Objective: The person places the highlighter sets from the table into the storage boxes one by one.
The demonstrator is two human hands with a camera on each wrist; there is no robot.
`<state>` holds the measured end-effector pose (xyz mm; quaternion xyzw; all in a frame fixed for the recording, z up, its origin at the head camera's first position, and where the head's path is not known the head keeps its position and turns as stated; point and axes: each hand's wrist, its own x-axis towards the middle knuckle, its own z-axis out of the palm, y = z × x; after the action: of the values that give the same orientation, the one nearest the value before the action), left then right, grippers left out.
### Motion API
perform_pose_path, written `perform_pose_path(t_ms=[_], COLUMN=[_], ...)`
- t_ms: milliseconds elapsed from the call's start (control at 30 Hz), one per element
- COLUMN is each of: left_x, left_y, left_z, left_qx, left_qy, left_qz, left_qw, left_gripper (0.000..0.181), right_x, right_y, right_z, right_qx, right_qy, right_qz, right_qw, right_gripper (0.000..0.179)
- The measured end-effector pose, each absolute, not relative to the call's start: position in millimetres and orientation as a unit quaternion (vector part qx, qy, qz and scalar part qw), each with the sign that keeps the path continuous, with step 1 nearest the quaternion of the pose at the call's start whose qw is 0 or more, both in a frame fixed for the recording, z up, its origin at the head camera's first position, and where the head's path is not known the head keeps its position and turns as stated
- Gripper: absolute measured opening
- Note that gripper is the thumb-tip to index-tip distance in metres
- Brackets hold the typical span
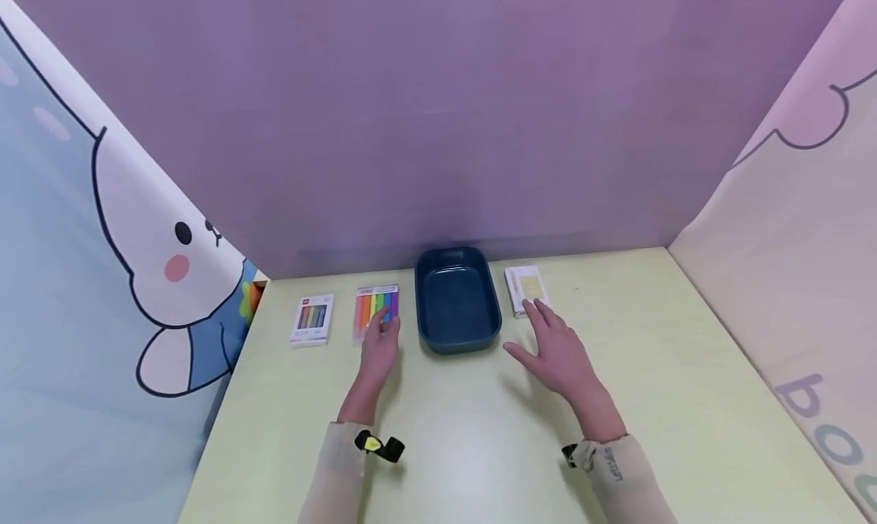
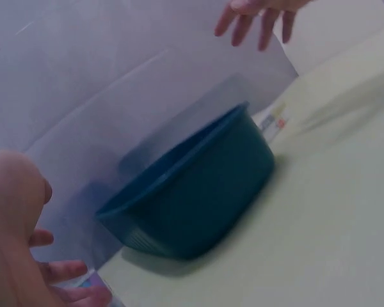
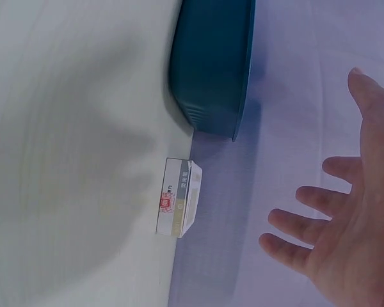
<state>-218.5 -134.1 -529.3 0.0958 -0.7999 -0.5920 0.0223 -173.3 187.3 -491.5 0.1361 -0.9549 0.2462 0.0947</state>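
Observation:
A dark blue-green plastic basin stands near the back of the table, between the two hands. My left hand hovers by the pack of coloured markers, its fingers partly covering the pack's lower right; in the left wrist view its fingers hold nothing. My right hand has its fingers spread in the air, just in front of a small white box with a yellow panel. The right wrist view shows a gap between that hand and the white box.
A white box with a picture of coloured sticks lies at the far left of the pale table. A purple backdrop rises behind the basin. Printed panels flank the table, a rabbit on the left one.

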Motion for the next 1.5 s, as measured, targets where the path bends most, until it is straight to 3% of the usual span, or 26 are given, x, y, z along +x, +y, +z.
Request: perform_pose_path(t_ms=[400,700,1133,1500], left_x=[-251.8,-283.3,-316.1,-322.0], left_y=[-135.9,-130.4,-122.3,-122.0], left_z=[-505.8,-498.3,-506.9,-526.8], left_qx=[0.129,0.145,0.156,0.132], left_qy=[-0.714,-0.684,-0.682,-0.7], left_qz=[-0.688,-0.707,-0.698,-0.674], left_qw=[-0.019,-0.103,-0.153,-0.196], left_gripper=[0.048,0.051,0.054,0.056], right_x=[-178.1,-181.7,-183.8,-178.8], right_y=[181.5,183.3,182.5,183.7], right_z=[-488.0,-487.1,-493.1,-501.4], right_qx=[0.147,0.142,0.144,0.137], right_qy=[-0.95,-0.952,-0.953,-0.953], right_qz=[0.257,0.258,0.26,0.268], right_qw=[0.095,0.084,0.055,0.036], right_gripper=[0.085,0.086,0.089,0.088])
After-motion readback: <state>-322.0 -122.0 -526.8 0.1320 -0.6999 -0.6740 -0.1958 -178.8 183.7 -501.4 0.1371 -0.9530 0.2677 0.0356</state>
